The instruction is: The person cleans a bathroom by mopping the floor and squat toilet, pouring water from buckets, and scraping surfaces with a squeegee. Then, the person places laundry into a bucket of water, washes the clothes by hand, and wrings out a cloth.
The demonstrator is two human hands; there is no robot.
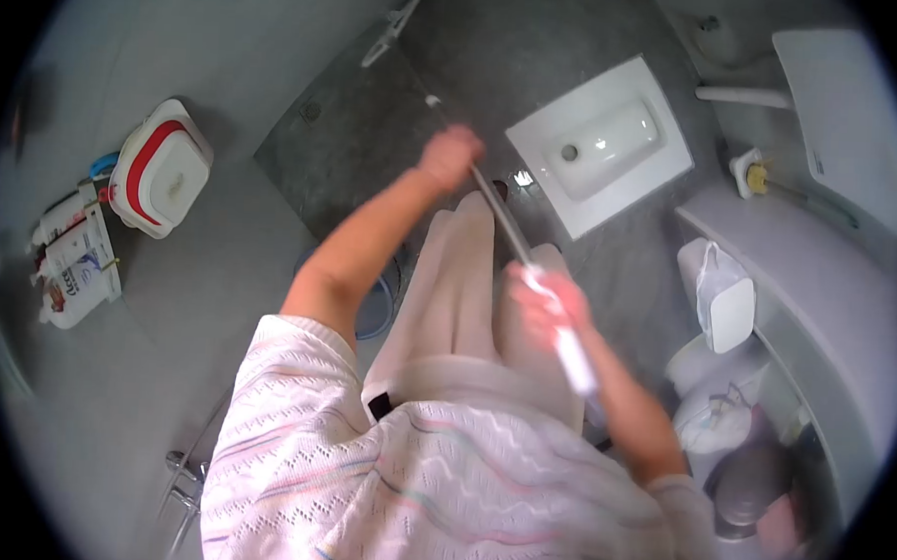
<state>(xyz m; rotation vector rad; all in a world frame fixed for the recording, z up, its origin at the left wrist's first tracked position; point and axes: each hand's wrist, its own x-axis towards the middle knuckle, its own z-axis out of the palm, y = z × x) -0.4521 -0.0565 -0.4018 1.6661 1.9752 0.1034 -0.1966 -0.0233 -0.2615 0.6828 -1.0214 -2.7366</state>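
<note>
A floor squeegee [506, 220] with a metal pole and a white grip slants across the middle of the head view. Its narrow white head [391, 32] is on the grey floor at the top, near the wall. My left hand [449, 155] is closed around the upper pole. Lower down, my right hand [548, 304] wraps the pole where the white grip starts; it is blurred by motion. The grip's end sticks out below that hand. My legs are under the pole.
A white squat toilet [599, 146] is set in the floor at right. Folded basins [163, 167] and bags [79, 264] hang on the left wall. A shower tap [188, 479] is at lower left. On the right are a ledge [799, 285], a white container [723, 297] and a bin bag [718, 422].
</note>
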